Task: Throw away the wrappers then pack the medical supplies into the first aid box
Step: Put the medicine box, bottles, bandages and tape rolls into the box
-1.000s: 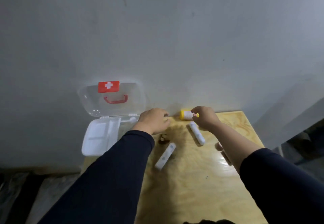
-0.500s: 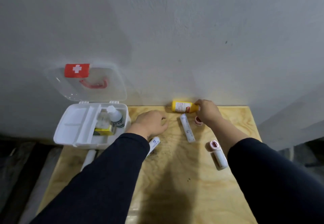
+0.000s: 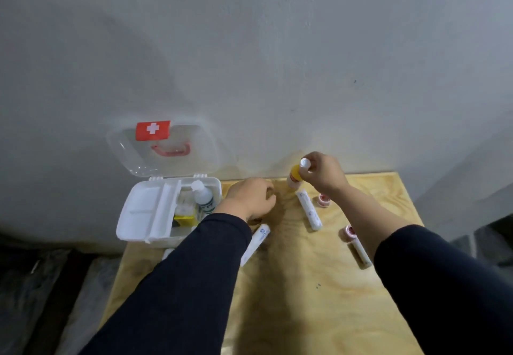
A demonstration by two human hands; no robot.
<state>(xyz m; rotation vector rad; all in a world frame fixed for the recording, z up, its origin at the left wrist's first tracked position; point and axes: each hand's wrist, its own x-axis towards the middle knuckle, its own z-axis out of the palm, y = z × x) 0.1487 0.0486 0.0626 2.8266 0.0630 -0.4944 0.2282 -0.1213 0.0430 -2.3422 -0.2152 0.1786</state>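
First aid box [image 3: 144,216], white plastic, sits at the far left corner of the wooden table [image 3: 305,299], its clear lid [image 3: 163,149] raised against the grey wall [image 3: 249,49] and bearing a red label with a white cross and a red handle. Its left part holds a white divided tray; the right compartment contains a white bottle [image 3: 202,196] with dark print, standing tilted, and a yellow item [image 3: 184,220] below it. Right hand [image 3: 323,173], at the far edge of the table, pinches the white cap of a yellow bottle [image 3: 295,175] between closed fingers [image 3: 311,164], the bottle upright with its base near the table. Left hand [image 3: 251,198] rests curled, fingers bent inward, just right of the box; whether it holds anything cannot be told. Loose supplies lie on the table: a white roll [image 3: 309,210] just below the yellow bottle, a small tape roll [image 3: 322,199] beside it, another white roll [image 3: 256,243] partly under the left sleeve, and a pink-ended roll [image 3: 355,246] near the right forearm. Near half of the table is bare; its right edge borders a drop to the floor.
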